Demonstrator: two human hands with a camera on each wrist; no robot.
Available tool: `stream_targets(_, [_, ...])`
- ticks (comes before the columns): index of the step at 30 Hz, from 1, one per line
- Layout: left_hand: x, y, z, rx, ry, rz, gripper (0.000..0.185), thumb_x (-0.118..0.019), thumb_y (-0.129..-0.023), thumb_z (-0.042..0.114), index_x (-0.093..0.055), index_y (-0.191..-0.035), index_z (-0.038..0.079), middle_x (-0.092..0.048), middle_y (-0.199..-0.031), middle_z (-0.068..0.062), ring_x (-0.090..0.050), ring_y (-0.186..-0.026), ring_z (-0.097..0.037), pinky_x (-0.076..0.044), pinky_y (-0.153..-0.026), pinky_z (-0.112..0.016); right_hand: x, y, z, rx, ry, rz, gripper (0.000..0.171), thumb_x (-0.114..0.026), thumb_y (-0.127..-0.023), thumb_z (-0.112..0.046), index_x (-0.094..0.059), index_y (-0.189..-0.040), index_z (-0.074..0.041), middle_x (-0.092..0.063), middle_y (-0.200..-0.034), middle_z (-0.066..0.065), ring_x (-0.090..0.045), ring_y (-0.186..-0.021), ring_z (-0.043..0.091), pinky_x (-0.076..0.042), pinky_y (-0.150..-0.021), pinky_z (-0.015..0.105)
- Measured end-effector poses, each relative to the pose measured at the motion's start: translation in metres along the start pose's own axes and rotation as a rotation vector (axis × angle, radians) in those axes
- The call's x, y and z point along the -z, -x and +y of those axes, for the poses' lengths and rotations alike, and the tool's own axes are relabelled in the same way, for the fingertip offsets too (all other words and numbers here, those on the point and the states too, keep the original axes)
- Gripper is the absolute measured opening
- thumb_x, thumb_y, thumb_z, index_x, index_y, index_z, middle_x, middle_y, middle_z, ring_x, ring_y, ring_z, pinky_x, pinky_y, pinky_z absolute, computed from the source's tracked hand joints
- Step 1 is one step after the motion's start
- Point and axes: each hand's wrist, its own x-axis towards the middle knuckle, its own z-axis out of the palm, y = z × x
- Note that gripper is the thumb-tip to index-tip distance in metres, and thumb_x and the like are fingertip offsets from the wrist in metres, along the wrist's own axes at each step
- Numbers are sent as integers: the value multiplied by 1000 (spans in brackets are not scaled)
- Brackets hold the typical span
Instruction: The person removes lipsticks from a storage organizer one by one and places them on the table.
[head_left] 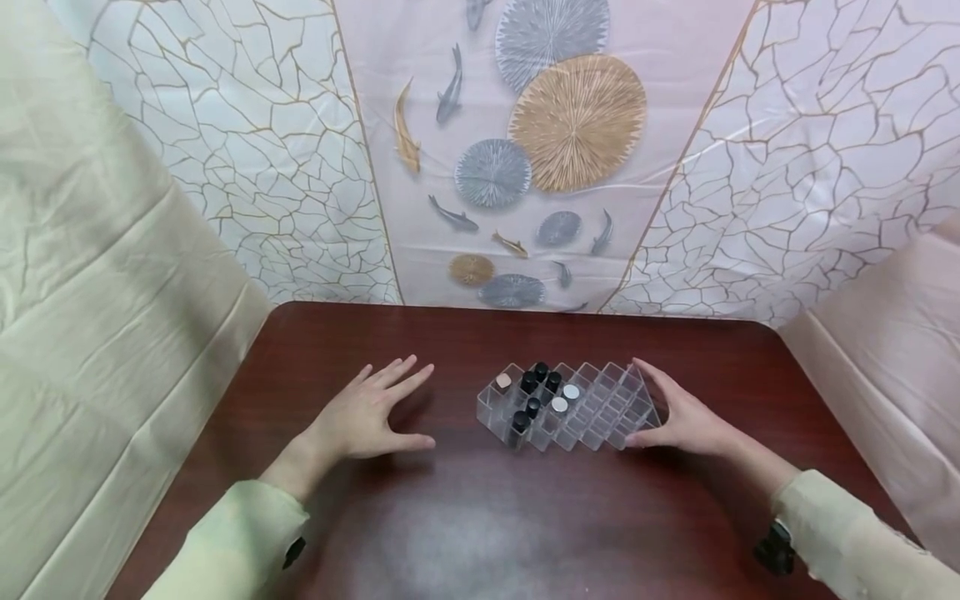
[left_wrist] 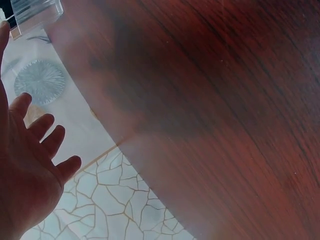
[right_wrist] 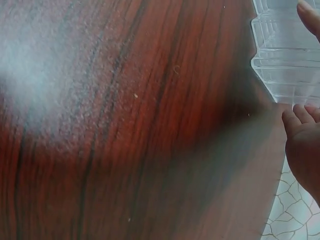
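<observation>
A clear plastic organizer with diamond-shaped compartments lies on the dark wooden table. Several black-capped tubes fill compartments toward its left, together with two white-topped ones and a beige-topped one at the far left corner. Its right-hand compartments hold nothing. My right hand grips the right end, thumb along the front edge and fingers at the back corner. To the left, my left hand hovers apart from the organizer, fingers spread and holding nothing. Part of the organizer also shows in the right wrist view.
The reddish-brown table ends at a straight back edge. Behind it hangs a patterned cloth with fish and round leaf prints. Pale cloth walls in the left side, with another on the right.
</observation>
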Motion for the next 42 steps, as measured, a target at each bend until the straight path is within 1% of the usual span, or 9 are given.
stream_targets(7, [0, -1, 2, 4, 8, -15, 105, -72, -84, 77, -38, -168, 26, -34, -172, -13, -35, -157, -38, -24, -124, -69, -3, -2, -4, 8, -34, -2, 128, -101, -73, -28, -19, -167, 2, -33, -166, 30, -39, -149, 54, -27, -102, 2])
stream_targets(12, [-1, -4, 2, -2, 13, -13, 104, -72, -84, 78, -38, -168, 25, -34, -172, -13, -36, -157, -38, -25, -123, -70, -7, -5, -8, 6, 2, 13, 128, -102, -72, -33, -23, -166, 1, -38, -164, 27, -46, -146, 51, -30, -104, 6])
stream_targets(16, [-1, -4, 2, 4, 30, -9, 104, -72, -84, 77, -38, -168, 25, -33, -173, -13, -36, -157, -39, -23, -123, -71, -13, -6, -13, 5, -13, 20, 126, -101, -73, -31, -22, -166, 2, -36, -165, 28, -44, -147, 51, -34, -108, 12])
stream_targets(19, [-1, -4, 0, 16, 35, -10, 104, -71, -85, 77, -38, -168, 25, -32, -173, -12, -35, -157, -39, -22, -124, -70, -18, -7, -15, 2, -28, 27, 125, -100, -75, -30, -21, -167, 1, -33, -166, 28, -41, -149, 51, -37, -114, 23])
stream_targets(22, [-1, -5, -1, 16, 27, -12, 103, -69, -86, 78, -37, -168, 25, -32, -174, -13, -34, -158, -39, -22, -124, -71, -22, -9, -15, -7, -16, 34, 125, -99, -76, -31, -20, -168, -1, -32, -167, 28, -40, -150, 51, -39, -119, 40])
stream_targets(24, [0, -6, -1, 16, 30, -14, 103, -70, -86, 77, -37, -168, 24, -31, -174, -13, -34, -157, -40, -22, -124, -71, -23, -11, -16, -9, -7, 38, 125, -99, -76, -31, -19, -167, 0, -31, -166, 29, -39, -150, 51, -38, -120, 53])
stream_targets(27, [2, -6, -2, 19, 28, -12, 103, -71, -86, 76, -37, -168, 23, -32, -173, -14, -34, -157, -41, -23, -123, -71, -26, -16, -17, -12, 5, 42, 125, -98, -76, -31, -19, -167, 2, -31, -165, 30, -38, -150, 51, -34, -119, 64])
stream_targets(34, [3, -5, -4, 21, 21, -15, 103, -71, -87, 75, -35, -169, 23, -30, -174, -15, -33, -158, -40, -22, -124, -71, -33, -27, -24, -12, -34, 44, 125, -98, -75, -27, -18, -166, 5, -30, -164, 33, -39, -149, 53, -34, -119, 65])
stream_targets(42, [5, -3, -4, 14, 26, -9, 103, -71, -87, 74, -35, -169, 22, -30, -174, -16, -33, -158, -41, -22, -123, -71, -38, -30, -28, -12, -83, 63, 125, -99, -74, -20, -18, -165, 7, -30, -164, 32, -40, -149, 53, -34, -120, 62])
